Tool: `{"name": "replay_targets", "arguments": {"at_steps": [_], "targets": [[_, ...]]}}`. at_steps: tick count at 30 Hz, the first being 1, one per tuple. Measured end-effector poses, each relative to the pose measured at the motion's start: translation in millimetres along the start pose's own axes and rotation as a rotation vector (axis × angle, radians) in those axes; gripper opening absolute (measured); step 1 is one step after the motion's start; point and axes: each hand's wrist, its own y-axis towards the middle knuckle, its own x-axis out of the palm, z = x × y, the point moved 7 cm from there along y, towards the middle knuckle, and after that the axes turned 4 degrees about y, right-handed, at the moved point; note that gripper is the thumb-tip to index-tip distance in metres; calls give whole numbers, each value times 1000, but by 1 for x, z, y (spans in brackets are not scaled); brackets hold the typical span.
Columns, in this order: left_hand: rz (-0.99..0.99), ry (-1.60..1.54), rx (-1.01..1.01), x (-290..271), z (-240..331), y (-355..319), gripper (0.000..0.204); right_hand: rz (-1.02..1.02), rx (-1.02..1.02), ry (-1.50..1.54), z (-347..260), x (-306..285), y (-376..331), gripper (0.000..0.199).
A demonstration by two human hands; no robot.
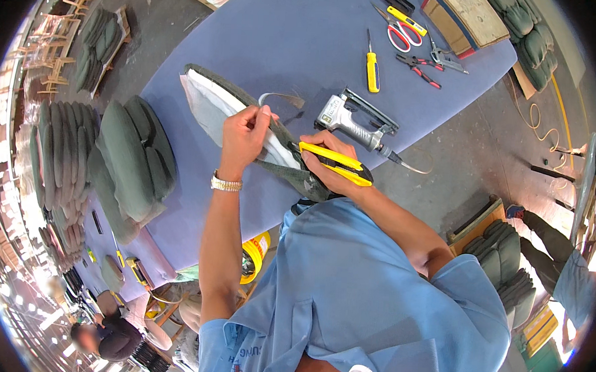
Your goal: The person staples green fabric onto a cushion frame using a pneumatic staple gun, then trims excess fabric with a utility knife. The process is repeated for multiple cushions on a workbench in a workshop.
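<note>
A dark green upholstered cushion (212, 80) lies tilted against my body at the near table edge, its white and grey underside facing up. My left hand (245, 137), a metal-banded watch at its wrist, is closed in a pinch at the cushion's edge; the fingertips hide exactly what is gripped. A thin pale strip (276, 94) curls up just beyond those fingers. In my right hand (333, 162) is a yellow utility knife (336, 162), held against the cushion's near right part. Whether its blade touches the fabric cannot be seen. A silver staple gun (355, 121) lies just beyond my right hand.
On the blue-covered table (252, 35) lie a yellow screwdriver (372, 70), red-handled scissors (401, 35), pliers (420, 68) and a wooden box (467, 20). Green cushions (138, 157) are stacked at left. A yellow bucket (256, 254) stands below the table edge. Other people are at lower left and right.
</note>
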Motion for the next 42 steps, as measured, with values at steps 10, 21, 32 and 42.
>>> {"name": "replay_targets", "arguments": {"at_steps": [10,21,32,42], "targets": [[-238,-163,-177,11,-2,6,41,8,-232,-57,-10,6,-4,20],[-249,-243,-319,9,-10,3,42,-18,-231,-60,-11,3,-8,25],[-205,-244,-364,2,-18,3,41,-123,-119,-82,-11,-11,-41,17],[-156,-82,-350,3,-9,4,45,-68,-118,-53,-13,-38,-37,24]]}}
